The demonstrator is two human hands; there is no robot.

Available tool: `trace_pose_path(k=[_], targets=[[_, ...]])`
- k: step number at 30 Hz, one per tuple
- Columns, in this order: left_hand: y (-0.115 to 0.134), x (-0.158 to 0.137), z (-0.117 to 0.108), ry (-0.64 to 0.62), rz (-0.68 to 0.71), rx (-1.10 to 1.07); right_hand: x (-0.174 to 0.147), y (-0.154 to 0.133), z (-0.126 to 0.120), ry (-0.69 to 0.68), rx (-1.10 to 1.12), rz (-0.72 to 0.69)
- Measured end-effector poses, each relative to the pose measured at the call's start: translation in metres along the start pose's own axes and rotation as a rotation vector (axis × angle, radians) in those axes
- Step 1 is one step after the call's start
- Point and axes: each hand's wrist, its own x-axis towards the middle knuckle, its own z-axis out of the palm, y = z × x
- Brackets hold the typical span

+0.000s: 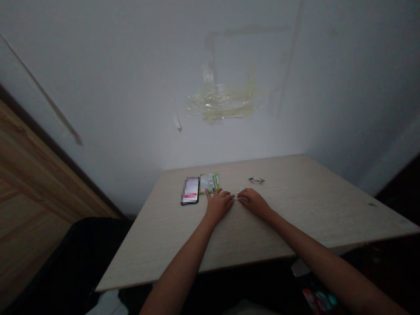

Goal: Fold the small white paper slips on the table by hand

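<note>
A small, light piece with coloured print, apparently paper or a sticker (235, 192), lies low over the table between my two hands. My left hand (218, 204) has its thumb and forefinger closed at the piece's left edge, while its outer fingers spread toward a green-and-white printed packet (209, 181). At the right edge of the small piece, my right hand (254, 201) curls its fingers in and grips it. Fingers cover both ends of the piece, so its full shape is hidden. Behind my right hand lies a small folded scrap (256, 180), dark-edged with a pale middle.
A phone (190, 191) with a lit, blurred screen lies left of the packet. The pale wooden table (311, 197) meets a wall (131, 87) bearing old clear tape (223, 105). A wooden panel (33, 197) and a dark object (72, 253) stand at the left.
</note>
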Motion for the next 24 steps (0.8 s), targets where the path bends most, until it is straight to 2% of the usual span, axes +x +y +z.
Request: trace_pose_path(k=[9, 17, 24], targets=[[0.001, 0.003, -0.002, 0.035, -0.043, 0.032, 0.003, -0.001, -0.001, -0.062, -0.109, -0.075], [0.002, 0.002, -0.004, 0.064, 0.013, 0.006, 0.012, -0.003, -0.009, -0.173, -0.233, -0.102], [0.002, -0.004, -0.004, 0.057, 0.014, -0.011, 0.013, 0.001, -0.010, -0.146, -0.133, -0.073]])
